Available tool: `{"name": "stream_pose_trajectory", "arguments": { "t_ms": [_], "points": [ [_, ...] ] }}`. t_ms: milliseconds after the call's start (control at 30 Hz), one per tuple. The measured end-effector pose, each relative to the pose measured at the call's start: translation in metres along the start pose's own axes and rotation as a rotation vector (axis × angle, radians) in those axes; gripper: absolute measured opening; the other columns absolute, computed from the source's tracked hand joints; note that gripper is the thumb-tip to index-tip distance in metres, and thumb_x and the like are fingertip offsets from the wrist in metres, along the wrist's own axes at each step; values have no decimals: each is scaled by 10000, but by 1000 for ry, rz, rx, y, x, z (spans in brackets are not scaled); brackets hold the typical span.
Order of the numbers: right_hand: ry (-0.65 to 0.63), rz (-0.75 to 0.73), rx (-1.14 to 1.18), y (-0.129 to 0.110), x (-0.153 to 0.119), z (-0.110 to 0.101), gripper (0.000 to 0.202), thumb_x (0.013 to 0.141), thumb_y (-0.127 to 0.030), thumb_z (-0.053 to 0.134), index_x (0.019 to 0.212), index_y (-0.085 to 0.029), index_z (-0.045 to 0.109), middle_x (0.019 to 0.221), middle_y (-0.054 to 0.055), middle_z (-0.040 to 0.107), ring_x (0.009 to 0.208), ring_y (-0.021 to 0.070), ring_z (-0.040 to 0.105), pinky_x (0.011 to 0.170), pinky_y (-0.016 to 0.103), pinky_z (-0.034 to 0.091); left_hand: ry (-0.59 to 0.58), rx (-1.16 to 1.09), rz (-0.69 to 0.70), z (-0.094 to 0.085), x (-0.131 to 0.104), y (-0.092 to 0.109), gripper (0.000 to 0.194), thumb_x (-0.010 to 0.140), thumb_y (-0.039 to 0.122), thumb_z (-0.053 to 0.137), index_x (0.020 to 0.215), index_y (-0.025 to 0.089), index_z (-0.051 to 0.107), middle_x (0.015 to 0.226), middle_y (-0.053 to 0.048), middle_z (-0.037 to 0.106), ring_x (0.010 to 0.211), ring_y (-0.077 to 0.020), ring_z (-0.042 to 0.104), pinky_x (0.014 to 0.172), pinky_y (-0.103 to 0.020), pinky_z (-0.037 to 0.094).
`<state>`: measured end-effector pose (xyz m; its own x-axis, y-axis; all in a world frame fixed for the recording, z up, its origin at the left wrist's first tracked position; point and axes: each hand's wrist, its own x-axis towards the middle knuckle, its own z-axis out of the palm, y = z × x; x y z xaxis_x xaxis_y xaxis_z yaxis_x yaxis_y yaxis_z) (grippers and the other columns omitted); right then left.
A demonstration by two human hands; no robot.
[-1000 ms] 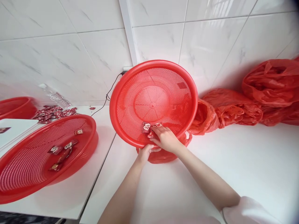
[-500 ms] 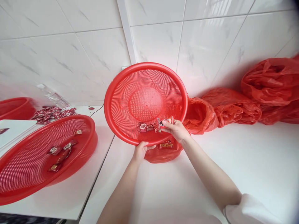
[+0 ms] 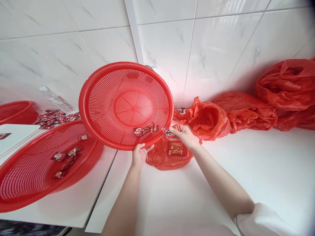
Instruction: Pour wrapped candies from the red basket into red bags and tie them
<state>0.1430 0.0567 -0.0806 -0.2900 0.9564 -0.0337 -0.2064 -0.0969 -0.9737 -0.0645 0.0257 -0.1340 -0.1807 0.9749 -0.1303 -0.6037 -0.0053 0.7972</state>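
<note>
The left hand [image 3: 139,156] has its fingers curled on the near rim of a round red perforated plastic basket [image 3: 134,108], tilted with small wrapped packets [image 3: 145,130] at its near side. The right hand's [image 3: 188,137] fingers are pinched on a red-and-white packet [image 3: 172,131], above an open red plastic bag [image 3: 169,162] on the white tabletop [image 3: 177,200].

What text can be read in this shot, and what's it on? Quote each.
None legible for certain.
Packet in the right hand: bold dark marks on white, too blurred.
Packet in the red bag: yellowish print, too small.
Packets in the raised basket: pale print, too small.
Packets in the left basket and heaped pile: too small.
Clear bottle: label print too faint.
</note>
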Motion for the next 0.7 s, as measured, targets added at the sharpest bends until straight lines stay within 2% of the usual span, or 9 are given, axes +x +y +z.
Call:
{"name": "stream_pose_trajectory", "arguments": {
  "t_ms": [100,167,267,367,433,500,600,700],
  "points": [
    [-22,18,-217,7,1,0,462,781,-610,556,766,-159,656,745,23,666,714,157,626,671,282,526,-2,-4,10,-2,1,3,91,635,176,628,724,161,634,920,-43,706,897,-203,635,759,-362,564],
    [-56,0,-403,13,2,0,472,807,-605,521,780,-152,655,684,7,640,646,147,597,616,268,491,1,-14,21,-3,2,3,120,638,173,627,757,159,646,915,-43,708,883,-194,636,757,-351,562],
    [-93,-87,-653,19,2,2,402,868,-517,485,909,-164,673,798,27,676,731,164,619,677,273,468,8,-18,38,-3,2,3,147,635,168,626,779,156,653,881,-37,708,855,-180,634,746,-341,564],
    [104,-200,-905,17,1,1,326,912,-422,453,1022,-191,656,960,64,688,860,187,627,752,282,441,5,5,27,-1,0,1,133,631,179,622,759,151,648,841,-37,703,835,-186,636,732,-353,568],
    [218,-296,-1032,12,-2,0,311,932,-390,422,990,-192,654,925,72,685,834,190,620,738,283,427,2,16,16,2,-3,-1,126,625,181,627,746,153,642,835,-34,699,839,-198,639,732,-372,569],
    [278,-421,-1105,6,-6,0,332,951,-370,378,928,-185,652,865,77,671,802,192,604,729,286,419,0,28,9,4,-5,-6,137,616,179,640,750,150,645,822,-31,696,832,-207,642,735,-396,569],
    [306,-561,-1174,0,-11,3,363,965,-359,340,919,-176,651,859,98,652,841,211,583,781,312,419,-13,47,-20,10,-10,-14,186,603,170,657,787,146,658,819,-33,699,840,-231,651,749,-436,568],
    [248,-575,-1255,3,-12,8,373,944,-407,396,1140,-167,604,1084,136,641,1010,260,558,889,381,407,-66,45,-91,16,-16,-22,276,591,157,659,867,150,668,911,-50,713,924,-279,653,775,-474,562]
  ]
}}
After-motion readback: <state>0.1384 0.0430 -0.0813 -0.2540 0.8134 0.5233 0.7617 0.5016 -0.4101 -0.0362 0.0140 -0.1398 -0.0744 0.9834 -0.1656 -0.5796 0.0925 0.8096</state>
